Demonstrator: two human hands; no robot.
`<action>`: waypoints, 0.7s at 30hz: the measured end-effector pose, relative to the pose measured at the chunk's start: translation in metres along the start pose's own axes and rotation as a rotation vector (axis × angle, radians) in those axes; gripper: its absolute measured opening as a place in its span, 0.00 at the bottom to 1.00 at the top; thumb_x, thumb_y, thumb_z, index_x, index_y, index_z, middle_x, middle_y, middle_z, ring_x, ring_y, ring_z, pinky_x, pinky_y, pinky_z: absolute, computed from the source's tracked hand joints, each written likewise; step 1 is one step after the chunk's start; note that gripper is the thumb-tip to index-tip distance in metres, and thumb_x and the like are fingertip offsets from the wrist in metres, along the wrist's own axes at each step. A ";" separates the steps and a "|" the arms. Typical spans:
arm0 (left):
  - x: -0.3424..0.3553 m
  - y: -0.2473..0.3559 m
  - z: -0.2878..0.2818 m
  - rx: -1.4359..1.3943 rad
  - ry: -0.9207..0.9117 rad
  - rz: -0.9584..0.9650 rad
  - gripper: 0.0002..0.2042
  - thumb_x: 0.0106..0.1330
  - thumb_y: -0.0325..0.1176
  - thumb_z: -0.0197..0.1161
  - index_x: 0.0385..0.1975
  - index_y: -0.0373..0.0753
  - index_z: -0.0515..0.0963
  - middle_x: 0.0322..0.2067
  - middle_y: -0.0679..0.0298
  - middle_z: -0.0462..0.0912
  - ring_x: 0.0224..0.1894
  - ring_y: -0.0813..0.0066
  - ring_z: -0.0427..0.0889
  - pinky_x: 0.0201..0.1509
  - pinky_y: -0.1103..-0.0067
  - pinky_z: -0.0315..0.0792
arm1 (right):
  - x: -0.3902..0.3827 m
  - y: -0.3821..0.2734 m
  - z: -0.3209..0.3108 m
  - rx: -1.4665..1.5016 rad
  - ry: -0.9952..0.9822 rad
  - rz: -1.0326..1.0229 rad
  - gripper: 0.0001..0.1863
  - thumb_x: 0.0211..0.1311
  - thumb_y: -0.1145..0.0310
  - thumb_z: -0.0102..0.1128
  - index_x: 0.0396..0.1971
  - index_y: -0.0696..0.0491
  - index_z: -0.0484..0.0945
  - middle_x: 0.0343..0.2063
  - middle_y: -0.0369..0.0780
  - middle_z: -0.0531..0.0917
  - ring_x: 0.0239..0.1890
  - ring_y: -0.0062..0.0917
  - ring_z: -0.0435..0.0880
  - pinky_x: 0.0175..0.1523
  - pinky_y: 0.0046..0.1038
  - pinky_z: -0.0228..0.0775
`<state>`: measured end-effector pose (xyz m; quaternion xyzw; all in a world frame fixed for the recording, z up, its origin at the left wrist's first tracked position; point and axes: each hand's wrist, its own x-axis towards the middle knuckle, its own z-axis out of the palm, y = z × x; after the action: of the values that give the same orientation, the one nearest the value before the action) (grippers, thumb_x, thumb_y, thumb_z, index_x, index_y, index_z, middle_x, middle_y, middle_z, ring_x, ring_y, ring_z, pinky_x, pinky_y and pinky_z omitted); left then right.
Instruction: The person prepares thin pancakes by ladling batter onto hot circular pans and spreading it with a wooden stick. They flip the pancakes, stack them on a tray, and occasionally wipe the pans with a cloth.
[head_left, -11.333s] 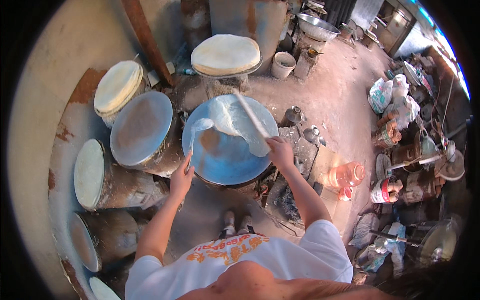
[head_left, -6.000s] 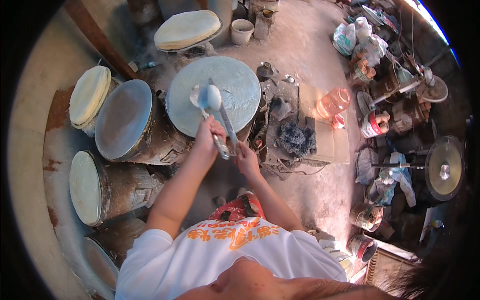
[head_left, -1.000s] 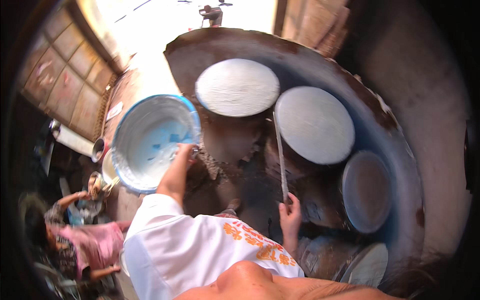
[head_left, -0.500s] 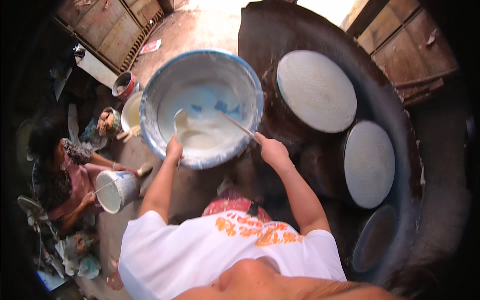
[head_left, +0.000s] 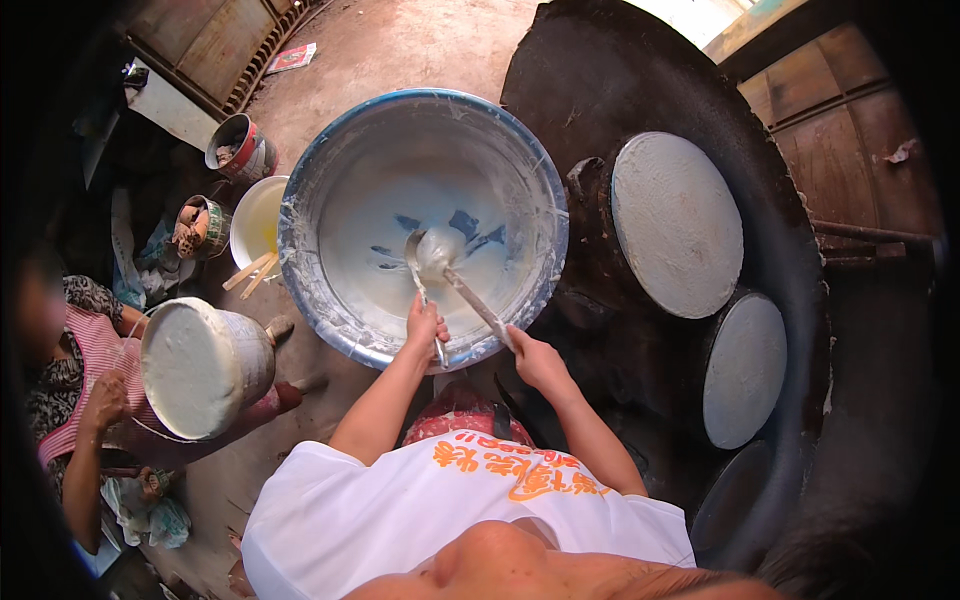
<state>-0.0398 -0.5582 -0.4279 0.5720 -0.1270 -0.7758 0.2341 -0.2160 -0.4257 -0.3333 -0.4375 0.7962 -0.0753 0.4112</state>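
My left hand (head_left: 425, 325) is closed on the metal handle of a ladle (head_left: 414, 255), whose head is in a large blue-rimmed basin (head_left: 335, 170) of thin white batter. My right hand (head_left: 532, 355) grips a long flat stick (head_left: 482, 305); its far end meets the ladle near the basin's middle, with a pale lump of batter there. Both hands are at the basin's near edge. Just right of the basin stand round griddles on drums, one (head_left: 677, 220) coated with a pale rough layer, another (head_left: 745, 365) also pale, and a dark one (head_left: 730, 495) below.
A co-worker (head_left: 75, 360) at the left holds a white bucket (head_left: 215, 365) brimming with white batter. Behind it are a pale bowl (head_left: 255, 205) with wooden sticks, small cans (head_left: 240, 150) and bags (head_left: 160, 520). A dark curved wall (head_left: 560, 80) rings the griddles.
The view has swung from the griddles to the basin. Both tools have come together over its middle, my right hand moving downward. The co-worker's bucket is raised and closer.
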 end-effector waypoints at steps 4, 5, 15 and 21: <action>-0.003 -0.021 0.029 -0.496 -0.083 -0.220 0.08 0.70 0.34 0.45 0.47 0.49 0.63 0.16 0.69 0.61 0.11 0.84 0.57 0.11 0.86 0.58 | -0.007 0.027 0.026 0.200 0.056 -0.116 0.21 0.64 0.66 0.47 0.58 0.45 0.68 0.30 0.48 0.81 0.27 0.34 0.81 0.30 0.33 0.71; -0.007 -0.022 0.030 -0.609 -0.168 -0.312 0.03 0.70 0.36 0.47 0.39 0.47 0.63 0.15 0.70 0.60 0.10 0.84 0.57 0.11 0.86 0.58 | -0.015 0.029 0.020 0.274 0.025 -0.091 0.21 0.65 0.67 0.46 0.59 0.46 0.68 0.27 0.45 0.80 0.23 0.29 0.78 0.26 0.30 0.68; -0.220 0.067 0.059 -0.696 -0.996 -0.373 0.21 0.72 0.48 0.42 0.18 0.42 0.59 0.10 0.72 0.56 0.08 0.83 0.58 0.11 0.85 0.57 | -0.122 0.010 -0.085 1.139 -0.258 -0.242 0.26 0.68 0.70 0.43 0.65 0.40 0.58 0.15 0.31 0.65 0.12 0.11 0.58 0.15 0.14 0.48; -0.316 0.154 0.107 -0.559 -1.383 -0.181 0.20 0.73 0.44 0.41 0.19 0.40 0.58 0.12 0.70 0.57 0.08 0.82 0.58 0.10 0.84 0.59 | -0.170 -0.056 -0.172 1.294 -0.172 -0.586 0.24 0.70 0.67 0.44 0.65 0.41 0.58 0.14 0.30 0.62 0.12 0.11 0.55 0.15 0.15 0.48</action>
<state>-0.0331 -0.5371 -0.0616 -0.1185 0.0043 -0.9778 0.1729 -0.2572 -0.3716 -0.0948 -0.3060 0.4063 -0.6052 0.6124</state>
